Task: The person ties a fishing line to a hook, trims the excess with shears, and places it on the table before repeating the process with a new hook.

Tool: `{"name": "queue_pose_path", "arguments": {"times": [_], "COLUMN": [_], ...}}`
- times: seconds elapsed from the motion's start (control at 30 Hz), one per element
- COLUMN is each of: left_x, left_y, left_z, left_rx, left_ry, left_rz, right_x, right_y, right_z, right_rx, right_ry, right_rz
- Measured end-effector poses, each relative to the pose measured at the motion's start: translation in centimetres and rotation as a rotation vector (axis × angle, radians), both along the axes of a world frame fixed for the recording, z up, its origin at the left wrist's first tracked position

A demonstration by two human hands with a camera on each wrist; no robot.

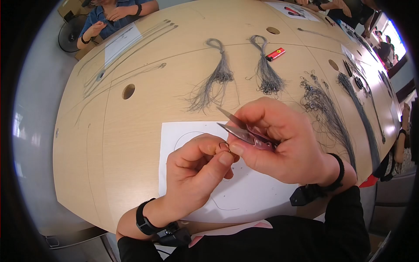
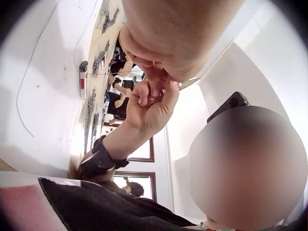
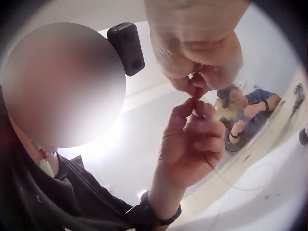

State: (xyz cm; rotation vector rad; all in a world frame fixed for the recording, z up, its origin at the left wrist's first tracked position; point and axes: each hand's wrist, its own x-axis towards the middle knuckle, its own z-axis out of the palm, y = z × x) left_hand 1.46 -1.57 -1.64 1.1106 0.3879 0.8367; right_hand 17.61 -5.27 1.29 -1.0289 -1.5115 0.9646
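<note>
My left hand (image 1: 196, 168) pinches a small dark fishing hook (image 1: 224, 145) between thumb and forefinger, over a white sheet of paper (image 1: 257, 196). A thin fishing line (image 3: 226, 180) trails from that hand in the right wrist view. My right hand (image 1: 279, 139) holds thread snips (image 1: 239, 132) in its palm, with their two blades parted and pointing up to the left. Its thumb tip (image 1: 237, 149) meets the left fingertips right at the hook. In the left wrist view the fingers hide the hook.
Two tied bundles of hooked line (image 1: 222, 72) (image 1: 265, 72) lie ahead, with a red lighter (image 1: 275, 54) beside them. Looser bundles (image 1: 323, 105) (image 1: 362, 113) spread at the right. Line strands (image 1: 131, 50) lie far left. Round holes (image 1: 128, 91) pierce the table. Another person (image 1: 115, 17) sits opposite.
</note>
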Motion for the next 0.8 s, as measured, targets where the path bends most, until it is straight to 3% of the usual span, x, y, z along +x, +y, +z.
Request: {"name": "queue_pose_path", "arguments": {"times": [0.1,0.2,0.4,0.7,0.8], "left_x": [0.02,0.16,-0.14,0.21,0.36], "left_y": [0.05,-0.01,0.32,0.02,-0.18], "left_z": [0.27,0.26,-0.57,-0.34,-0.52], "left_rx": [-0.067,-0.034,0.053,-0.104,-0.207], "left_ry": [0.016,0.0,0.035,0.023,0.043], "left_rz": [-0.033,0.017,-0.066,-0.069,0.005], "right_x": [0.04,0.1,0.15,0.38,0.2], "right_y": [0.02,-0.03,0.07,0.45,0.47], "right_z": [0.02,0.35,0.22,-0.04,-0.02], "right_rx": [0.014,0.007,-0.006,-0.073,-0.081], "right_ry": [0.003,0.021,0.003,0.022,0.038], "right_rz": [-0.029,-0.043,0.017,0.005,-0.003]}}
